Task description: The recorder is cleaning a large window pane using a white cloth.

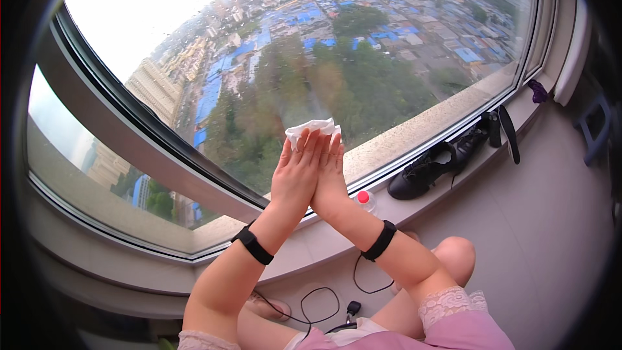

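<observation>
A crumpled white tissue or wipe [321,125] lies against the lower part of a large window pane [311,102]. Both palms face the glass, side by side, with the fingers pointing up and pressing the wipe there. My left hand [295,172] partly overlaps my right hand [332,175] around the fingers. Much of the wipe is hidden beneath the fingers; its upper edge stands out above them. A black band circles each forearm. Just right of my right wrist, a clear bottle with a red cap [363,198] stands on the sill.
Black shoes [413,175] line the window sill [437,194] to the right, with a purple cloth item [537,91] farther along. A thin black cable [320,290] loops near my feet. The dark window frame [160,126] curves along the left. A blue-grey plastic stool [596,124] stands far right.
</observation>
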Demonstrator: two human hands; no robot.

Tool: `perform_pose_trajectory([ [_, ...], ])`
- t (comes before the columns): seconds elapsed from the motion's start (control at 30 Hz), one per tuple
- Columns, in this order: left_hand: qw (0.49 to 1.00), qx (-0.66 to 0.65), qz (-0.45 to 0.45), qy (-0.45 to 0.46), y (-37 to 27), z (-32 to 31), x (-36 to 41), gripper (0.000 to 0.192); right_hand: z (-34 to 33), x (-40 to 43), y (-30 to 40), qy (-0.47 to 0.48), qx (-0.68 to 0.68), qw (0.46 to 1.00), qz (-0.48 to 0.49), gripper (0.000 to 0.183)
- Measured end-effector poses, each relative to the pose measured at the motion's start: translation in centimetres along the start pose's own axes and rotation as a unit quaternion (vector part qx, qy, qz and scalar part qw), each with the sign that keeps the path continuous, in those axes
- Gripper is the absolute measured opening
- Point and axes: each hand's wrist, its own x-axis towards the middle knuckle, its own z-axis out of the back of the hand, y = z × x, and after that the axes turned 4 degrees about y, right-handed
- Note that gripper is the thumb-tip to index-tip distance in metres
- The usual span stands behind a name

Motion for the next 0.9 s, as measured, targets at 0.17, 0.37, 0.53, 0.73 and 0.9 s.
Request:
perform_pose_trajectory([
  [0.17,0.999,-0.045,0.019,0.009,1.0,1.0,-0.8,0.066,0.5,-0.3,0.8,-0.014,0.03,0.999,0.023,0.081],
  [0.37,0.996,-0.06,0.066,-0.009,2.8,3.7,0.1,0.064,2.3,1.0,0.8,-0.157,0.219,0.962,0.052,0.083],
  [0.53,0.992,-0.049,0.094,-0.071,3.7,6.3,2.8,0.062,6.8,1.6,-0.8,-0.244,0.275,0.928,0.065,0.081],
  [0.73,0.991,-0.045,0.092,-0.09,4.2,6.4,4.1,0.066,7.8,2.3,-1.0,-0.296,0.283,0.91,0.059,0.077],
  [0.9,0.988,0.01,0.115,-0.098,3.2,4.8,4.2,0.064,6.9,2.6,-1.3,-0.311,0.244,0.918,0.042,0.076],
])
